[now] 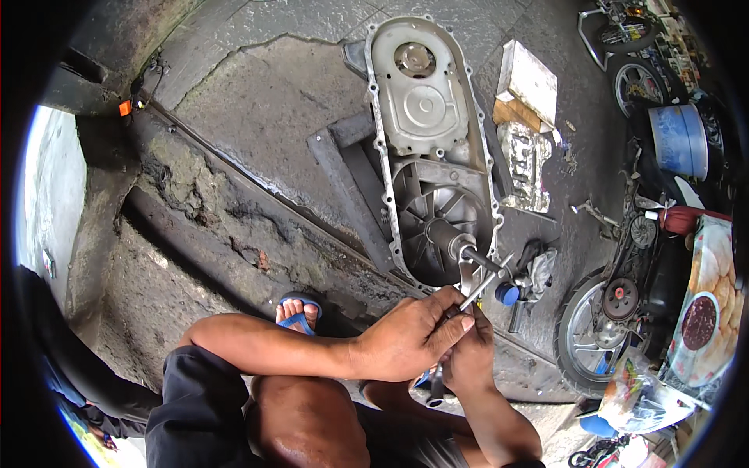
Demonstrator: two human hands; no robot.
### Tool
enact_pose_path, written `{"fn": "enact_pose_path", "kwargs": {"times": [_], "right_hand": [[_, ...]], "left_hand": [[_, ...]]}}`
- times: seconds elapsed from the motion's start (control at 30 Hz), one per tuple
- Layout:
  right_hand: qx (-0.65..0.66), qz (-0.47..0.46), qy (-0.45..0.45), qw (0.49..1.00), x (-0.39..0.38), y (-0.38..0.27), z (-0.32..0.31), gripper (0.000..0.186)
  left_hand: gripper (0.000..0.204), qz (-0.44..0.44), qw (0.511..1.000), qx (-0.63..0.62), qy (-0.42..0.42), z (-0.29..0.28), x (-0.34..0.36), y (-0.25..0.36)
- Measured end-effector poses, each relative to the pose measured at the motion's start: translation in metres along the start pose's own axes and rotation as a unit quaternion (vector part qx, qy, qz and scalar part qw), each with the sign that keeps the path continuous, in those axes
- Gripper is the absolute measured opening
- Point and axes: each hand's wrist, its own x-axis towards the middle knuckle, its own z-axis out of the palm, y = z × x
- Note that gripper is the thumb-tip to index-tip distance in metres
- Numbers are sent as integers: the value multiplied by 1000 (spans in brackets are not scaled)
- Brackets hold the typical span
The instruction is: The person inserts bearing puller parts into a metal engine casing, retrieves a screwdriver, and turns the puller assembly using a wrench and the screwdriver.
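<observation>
My left hand [409,335] is closed, with thumb and fingers pinching a slim silver metal rod [482,292] that points up and to the right. Pressed close behind it, my right hand [472,355] is also closed. From under that hand a dark metal tool handle [437,386] sticks out, its kind hidden by the fingers. Just beyond both hands lies a large grey metal engine casing [425,148], long and open, with bolt holes along its rim. A cylindrical shaft [449,238] stands in its near, ribbed round end, close to the rod's tip.
Under the casing is a dark metal frame [343,183]. Right of it lie a worn box [528,82], a dirty metal part [524,168] and a blue cap [506,294]. A motorcycle wheel [589,335] stands farther right. My sandalled foot [298,313] rests beside a broken concrete ledge [211,195].
</observation>
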Motion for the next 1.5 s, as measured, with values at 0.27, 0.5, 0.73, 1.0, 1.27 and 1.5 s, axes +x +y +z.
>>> {"fn": "enact_pose_path", "kwargs": {"times": [0.27, 0.5, 0.73, 1.0, 1.27, 1.5], "right_hand": [[-607, -90, -182, 768, 60, -131, -39, 38], [-679, -12, -264, 685, 87, -174, -31, 39], [-584, -42, -306, 751, 68, -129, -58, 42], [-203, 47, -98, 973, 10, -24, -49, 32], [-32, 12, -26, 999, -17, -7, 3, 22], [135, 25, -2, 991, -23, 17, 9, 24]], "left_hand": [[41, -86, 991, 60, -82, -37, 0, 30], [52, 4, 996, 90, 19, -11, 15, 35], [51, -129, 985, -112, -19, -6, 16, 43], [45, -129, 990, -62, 2, 10, 18, 38], [46, -63, 997, 13, 37, 12, 10, 26], [45, -23, 999, -6, 30, 15, 14, 22]]}}
